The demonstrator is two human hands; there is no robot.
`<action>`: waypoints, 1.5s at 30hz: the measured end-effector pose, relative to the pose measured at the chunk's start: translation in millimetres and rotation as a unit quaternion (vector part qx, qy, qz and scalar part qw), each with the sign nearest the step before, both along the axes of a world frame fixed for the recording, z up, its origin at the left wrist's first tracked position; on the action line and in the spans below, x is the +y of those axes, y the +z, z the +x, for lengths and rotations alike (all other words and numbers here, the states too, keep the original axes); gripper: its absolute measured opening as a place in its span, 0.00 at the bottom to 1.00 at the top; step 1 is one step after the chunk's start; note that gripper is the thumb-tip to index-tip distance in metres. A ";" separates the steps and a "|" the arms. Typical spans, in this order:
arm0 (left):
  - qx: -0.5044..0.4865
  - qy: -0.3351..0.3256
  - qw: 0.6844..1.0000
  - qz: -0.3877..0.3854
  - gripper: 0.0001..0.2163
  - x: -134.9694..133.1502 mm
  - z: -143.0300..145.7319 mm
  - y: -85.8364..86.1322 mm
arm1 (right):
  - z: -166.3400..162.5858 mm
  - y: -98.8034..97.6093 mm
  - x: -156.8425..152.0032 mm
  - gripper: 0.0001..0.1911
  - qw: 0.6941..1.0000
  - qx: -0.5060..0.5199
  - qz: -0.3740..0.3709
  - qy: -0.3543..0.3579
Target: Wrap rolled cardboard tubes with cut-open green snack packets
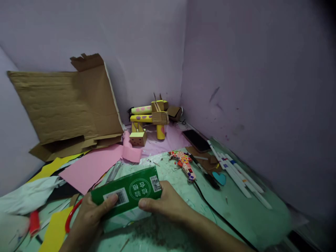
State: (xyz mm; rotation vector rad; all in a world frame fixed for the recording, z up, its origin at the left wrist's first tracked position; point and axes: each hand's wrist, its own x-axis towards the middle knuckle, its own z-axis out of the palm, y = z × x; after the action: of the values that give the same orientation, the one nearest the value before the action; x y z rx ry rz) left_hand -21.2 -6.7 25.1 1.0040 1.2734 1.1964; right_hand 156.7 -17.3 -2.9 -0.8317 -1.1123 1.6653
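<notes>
Both hands grasp the rectangular green-and-white cardboard box (129, 193), which is near the front of the pale green tabletop (253, 222). Left hand (91, 213) grips the left end and right hand (166, 203) the right end, each thumb pressing on the printed green face. Contact between box and tabletop cannot be confirmed.

Hazards:

1. Crushing. Excess thumb pressure could dent the face, since the box appears to be thin card.
2. Cord snag. Black cable (210, 203) runs just beside the right forearm; an outward sweep could catch it and drag the multicoloured, gun-shaped tool (185, 164). If this is a glue gun and hot, skin contact could burn. Its temperature cannot be told.
3. Obstruction. Curved red plastic loop (69, 217), possibly a scissor handle, lies beside the left wrist and could be knocked.
4. Creasing. Lowering the box leftward could fold the flat pink paper sheet (91, 169).
5. Soiling. Dark smudge (160, 232) below the box could mark its underside.
</notes>
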 end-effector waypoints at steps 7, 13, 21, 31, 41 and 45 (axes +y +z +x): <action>0.062 -0.018 0.997 0.035 0.13 -0.1 -1.4 -5.4 | 2.5 -3.6 -0.6 0.11 0.999 -0.036 -0.030 -0.023; -0.018 -0.047 0.999 -0.019 0.13 -4.9 2.7 -4.2 | 1.9 -5.1 -0.9 0.09 0.997 -0.058 -0.043 -0.023; -0.090 -0.062 0.992 -0.059 0.23 -5.8 12.9 -4.1 | 5.2 -6.6 1.1 0.09 0.998 -0.053 -0.041 -0.012; -0.193 0.001 0.971 -0.142 0.21 18.4 -8.3 -20.9 | 23.7 10.7 14.8 0.40 0.959 0.196 -0.198 0.051; -0.184 0.036 0.964 -0.190 0.25 21.7 -1.0 -12.8 | 24.7 1.3 11.2 0.17 0.959 0.221 -0.173 0.046; -0.162 0.020 0.971 -0.174 0.22 17.8 3.3 -9.8 | 24.2 -6.2 11.2 0.22 0.984 0.145 -0.092 0.047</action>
State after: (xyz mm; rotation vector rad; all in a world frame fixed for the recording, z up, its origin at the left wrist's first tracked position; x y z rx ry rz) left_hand -17.9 11.1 15.4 0.5058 1.1911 1.0665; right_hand 180.9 -6.0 -9.1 -0.6305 -0.8159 1.9201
